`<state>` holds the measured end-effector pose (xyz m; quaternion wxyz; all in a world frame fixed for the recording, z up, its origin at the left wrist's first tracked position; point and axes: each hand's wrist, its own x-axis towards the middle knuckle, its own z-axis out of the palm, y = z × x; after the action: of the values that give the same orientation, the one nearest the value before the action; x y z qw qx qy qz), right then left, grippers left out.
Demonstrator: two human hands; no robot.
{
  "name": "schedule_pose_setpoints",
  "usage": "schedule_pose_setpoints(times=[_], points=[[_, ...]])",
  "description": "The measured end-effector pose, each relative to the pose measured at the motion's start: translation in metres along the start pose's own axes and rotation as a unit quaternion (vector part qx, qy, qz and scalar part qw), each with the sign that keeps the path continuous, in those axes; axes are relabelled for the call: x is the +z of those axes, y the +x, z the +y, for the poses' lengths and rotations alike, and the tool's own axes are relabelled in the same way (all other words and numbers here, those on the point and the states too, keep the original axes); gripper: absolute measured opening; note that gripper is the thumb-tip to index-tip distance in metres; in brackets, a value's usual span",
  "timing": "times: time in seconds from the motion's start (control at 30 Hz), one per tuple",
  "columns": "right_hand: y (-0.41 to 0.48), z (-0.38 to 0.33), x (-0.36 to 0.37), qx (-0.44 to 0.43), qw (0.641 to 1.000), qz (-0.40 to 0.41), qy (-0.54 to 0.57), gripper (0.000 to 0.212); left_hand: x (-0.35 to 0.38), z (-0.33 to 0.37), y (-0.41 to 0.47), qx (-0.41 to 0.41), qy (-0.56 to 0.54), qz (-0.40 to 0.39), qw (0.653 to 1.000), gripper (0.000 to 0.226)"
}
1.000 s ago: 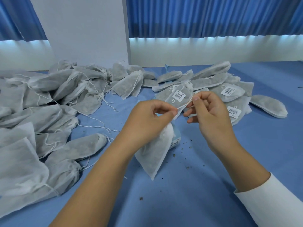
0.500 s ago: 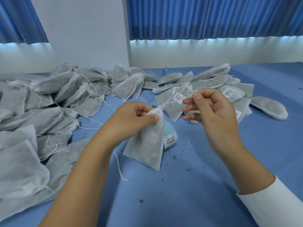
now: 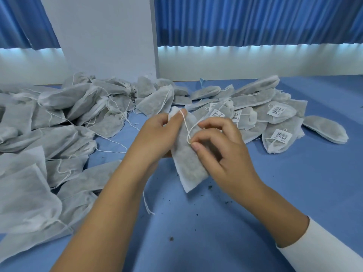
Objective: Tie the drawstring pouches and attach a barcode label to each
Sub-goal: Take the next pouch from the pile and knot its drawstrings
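Above the tabletop (image 3: pixel 275 193), your left grip (image 3: pixel 155 136) clasps the pouch (image 3: pixel 186 163) by its 12 o'clock neck, and your right grip (image 3: pixel 222 148) pinches the drawstring (image 3: pixel 185 124). It looks light and limp, so hold the gathered neck.

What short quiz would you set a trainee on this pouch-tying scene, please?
1. True or false: the left hand grips the pouch near its top.
2. On which side of the person do the labelled pouches lie? A) left B) right C) both sides
3. Fill the gap: the right hand pinches the pouch's white ____.
Key: 1 true; 2 B; 3 drawstring.
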<state>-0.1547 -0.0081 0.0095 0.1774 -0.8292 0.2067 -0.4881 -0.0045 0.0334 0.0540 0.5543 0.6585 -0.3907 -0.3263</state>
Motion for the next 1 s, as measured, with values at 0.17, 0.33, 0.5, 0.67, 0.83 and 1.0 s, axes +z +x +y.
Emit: schedule_pose_setpoints(times=[0.17, 0.33, 0.5, 0.67, 0.83, 1.0], points=[[0.001, 0.004, -0.004, 0.032, 0.999, -0.011, -0.005, 0.010, -0.006, 0.006, -0.001, -0.074, -0.151, -0.114, 0.979, 0.016], [0.006, 0.006, -0.012, 0.067, 0.996, -0.045, 0.046, 0.020, -0.002, -0.001, -0.001, -0.027, -0.133, -0.093, 0.986, 0.018], [0.012, 0.014, -0.030, 0.233, 0.961, -0.092, 0.121, 0.039, -0.004, -0.011, 0.015, -0.016, -0.142, 0.049, 0.988, 0.021], [0.011, 0.023, -0.030, 0.359, 0.891, -0.235, 0.145, 0.051, -0.001, -0.022, 0.026, -0.006, -0.155, 0.107, 0.982, 0.019], [0.007, 0.026, -0.013, 0.362, 0.904, -0.189, 0.128, 0.027, 0.013, -0.027, 0.028, 0.035, -0.143, 0.142, 0.979, 0.022], [0.006, 0.029, -0.004, 0.339, 0.920, -0.148, 0.132, 0.027, 0.024, -0.035, 0.030, 0.077, -0.094, 0.131, 0.984, 0.007]])
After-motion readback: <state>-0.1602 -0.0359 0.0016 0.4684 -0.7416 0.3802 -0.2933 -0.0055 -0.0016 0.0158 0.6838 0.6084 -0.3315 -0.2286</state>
